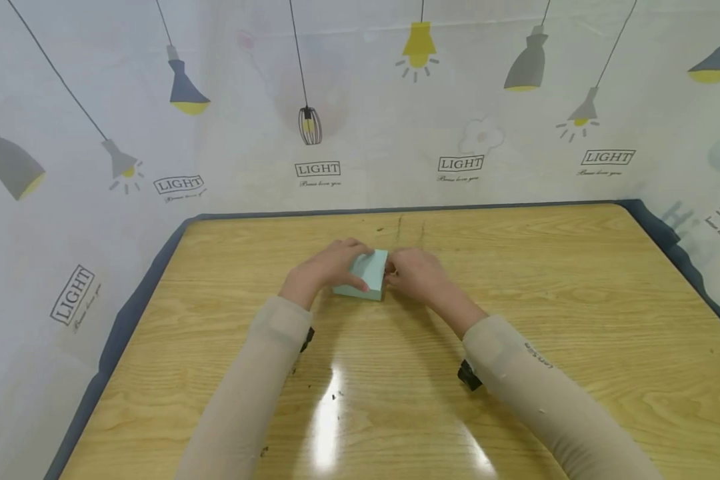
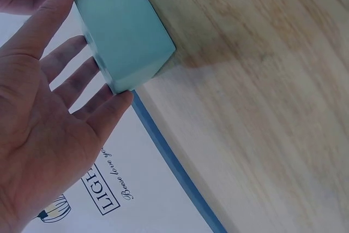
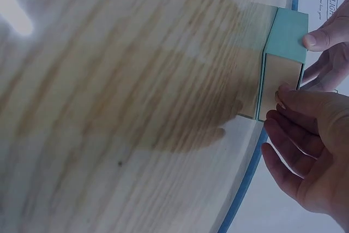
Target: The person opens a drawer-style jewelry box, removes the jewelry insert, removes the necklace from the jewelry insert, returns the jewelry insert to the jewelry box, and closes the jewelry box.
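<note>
A mint-green drawer box (image 1: 371, 268) lies on the wooden table. My left hand (image 1: 330, 267) grips it across the top, the thumb on the near edge and the fingers at the far edge. At the box's right end is my right hand (image 1: 420, 275). The right wrist view shows a beige drawer front (image 3: 280, 75) set inside the green sleeve. There the right thumb and forefinger pinch a small tan pull tab (image 3: 279, 100), partly hidden by the fingertips. In the left wrist view, the plain green side of the box fills the top.
The wooden table (image 1: 546, 287) extends around both arms, with small dark marks and bright reflections near the front. Behind it hangs a white cloth (image 1: 384, 120) printed with lamps. A dark blue border (image 1: 138, 327) runs along the table's edges.
</note>
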`<state>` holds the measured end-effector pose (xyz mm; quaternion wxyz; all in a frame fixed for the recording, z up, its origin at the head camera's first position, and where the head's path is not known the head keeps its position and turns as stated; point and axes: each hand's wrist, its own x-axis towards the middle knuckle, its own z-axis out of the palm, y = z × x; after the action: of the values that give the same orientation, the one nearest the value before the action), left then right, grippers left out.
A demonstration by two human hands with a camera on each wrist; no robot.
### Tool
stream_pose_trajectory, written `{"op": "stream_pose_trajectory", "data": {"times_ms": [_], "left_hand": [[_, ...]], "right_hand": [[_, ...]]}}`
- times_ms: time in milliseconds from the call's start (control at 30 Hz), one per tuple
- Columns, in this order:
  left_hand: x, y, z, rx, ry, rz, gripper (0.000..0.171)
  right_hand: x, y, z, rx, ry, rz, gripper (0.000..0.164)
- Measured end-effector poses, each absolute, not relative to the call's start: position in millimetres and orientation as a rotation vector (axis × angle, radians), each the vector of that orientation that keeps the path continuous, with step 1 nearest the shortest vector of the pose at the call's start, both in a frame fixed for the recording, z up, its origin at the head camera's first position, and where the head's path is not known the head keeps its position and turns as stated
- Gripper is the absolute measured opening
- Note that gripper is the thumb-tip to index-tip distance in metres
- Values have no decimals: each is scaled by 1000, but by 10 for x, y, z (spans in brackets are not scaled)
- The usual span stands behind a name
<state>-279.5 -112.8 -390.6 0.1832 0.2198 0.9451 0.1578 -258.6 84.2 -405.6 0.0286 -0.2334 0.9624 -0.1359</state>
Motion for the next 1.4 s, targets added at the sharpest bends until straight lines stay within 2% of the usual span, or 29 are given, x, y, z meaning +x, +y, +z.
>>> {"op": "stream_pose_trajectory", "data": {"times_ms": [533,1400], "left_hand": [[-2786,-1131,-3878,605,2652,456,83],[-2772,-1121,-3866,605,2656,461,83]], "right_hand": [[-2560,726,-4078,-597,3053,-382,15],[-2563,680,-4146,-551,3069,-472,10]]}}
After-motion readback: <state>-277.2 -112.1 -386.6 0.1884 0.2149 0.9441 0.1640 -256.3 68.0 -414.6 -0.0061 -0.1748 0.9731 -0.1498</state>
